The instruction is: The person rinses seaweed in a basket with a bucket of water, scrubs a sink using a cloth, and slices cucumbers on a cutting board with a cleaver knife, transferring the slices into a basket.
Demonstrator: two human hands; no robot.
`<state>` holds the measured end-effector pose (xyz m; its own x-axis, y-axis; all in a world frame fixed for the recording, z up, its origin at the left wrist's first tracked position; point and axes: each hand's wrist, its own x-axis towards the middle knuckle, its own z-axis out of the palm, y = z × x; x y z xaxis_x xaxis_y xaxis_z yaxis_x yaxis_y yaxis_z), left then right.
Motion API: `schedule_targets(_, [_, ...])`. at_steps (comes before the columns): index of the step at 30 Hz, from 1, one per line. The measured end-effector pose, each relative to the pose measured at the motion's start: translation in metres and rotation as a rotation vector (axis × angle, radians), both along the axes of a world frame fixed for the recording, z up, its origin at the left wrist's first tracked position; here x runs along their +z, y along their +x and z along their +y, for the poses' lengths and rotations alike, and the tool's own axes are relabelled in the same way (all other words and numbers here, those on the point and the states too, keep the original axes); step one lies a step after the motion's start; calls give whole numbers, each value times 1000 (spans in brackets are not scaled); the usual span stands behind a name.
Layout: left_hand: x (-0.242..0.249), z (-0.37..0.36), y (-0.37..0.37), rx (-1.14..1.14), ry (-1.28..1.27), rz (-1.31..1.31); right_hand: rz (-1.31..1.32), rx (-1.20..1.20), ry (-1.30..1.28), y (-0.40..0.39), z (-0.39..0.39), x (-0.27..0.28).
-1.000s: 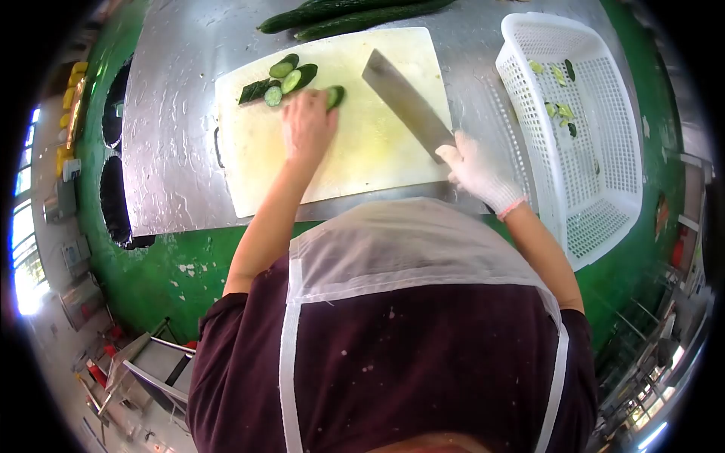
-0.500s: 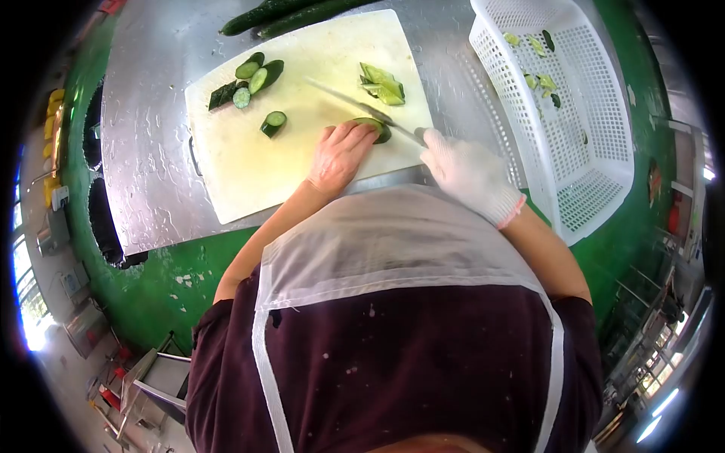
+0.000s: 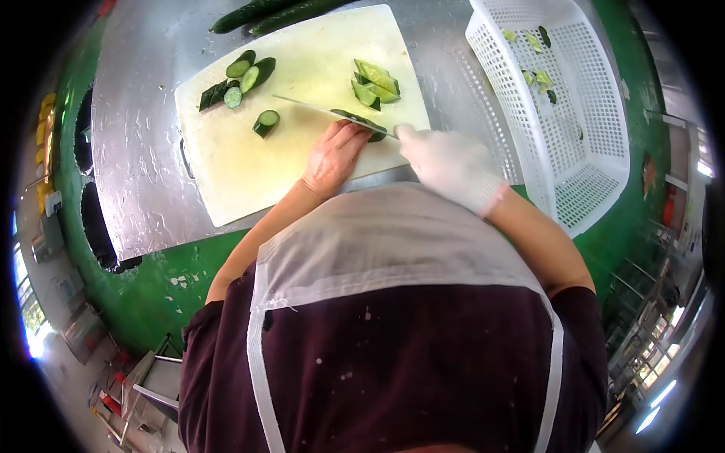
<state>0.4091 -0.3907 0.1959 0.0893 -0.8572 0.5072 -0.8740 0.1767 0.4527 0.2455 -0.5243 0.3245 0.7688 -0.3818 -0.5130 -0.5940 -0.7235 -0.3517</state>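
Note:
My bare left hand [image 3: 334, 156] presses a cucumber piece [image 3: 375, 136] down on the white cutting board [image 3: 226, 177], its fingers curled over the piece. In a white glove, my right hand [image 3: 451, 162] grips a knife [image 3: 317, 109] by the handle. The blade points left and lies across the cucumber piece, close to my left fingertips. Beyond the blade is a small pile of cut cucumber pieces [image 3: 375, 83]. Several cucumber chunks [image 3: 257, 74] sit at the board's far left, and a single chunk [image 3: 266, 122] lies apart from them.
Whole cucumbers [image 3: 294, 15] lie behind the board on the wet metal table [image 3: 143, 151]. At the right stands a white perforated basket [image 3: 589, 189] with some cucumber pieces inside. The floor [image 3: 174, 302] is green.
The knife and my right hand have shifted left, and the blade now lies over the cucumber piece under my left hand. The whole view has drifted slightly.

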Motion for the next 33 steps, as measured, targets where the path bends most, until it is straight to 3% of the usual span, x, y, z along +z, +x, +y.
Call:
schedule_targets(3, [2, -5, 0, -3, -37, 33, -10, 43, -76, 13, -2, -13])
schedule_targets(9, [4, 2, 0, 10, -24, 46, -104, -24, 57, 3, 3, -5])
schedule_targets(12, [2, 1, 0, -11, -51, 65, 10, 55, -32, 21, 1, -9])
schedule_targets(15, [3, 1, -1, -4, -71, 59, -6, -54, -2, 30, 0, -13])
schedule_targets(21, [1, 2, -1, 12, -54, 81, 0, 55, 14, 16, 1, -5])
schedule_targets(27, [5, 0, 1, 15, -75, 58, -56, -88, 72, 28, -2, -13])
schedule_targets(33, [4, 1, -2, 19, -69, 106, 64, -42, 62, 35, 0, -9])
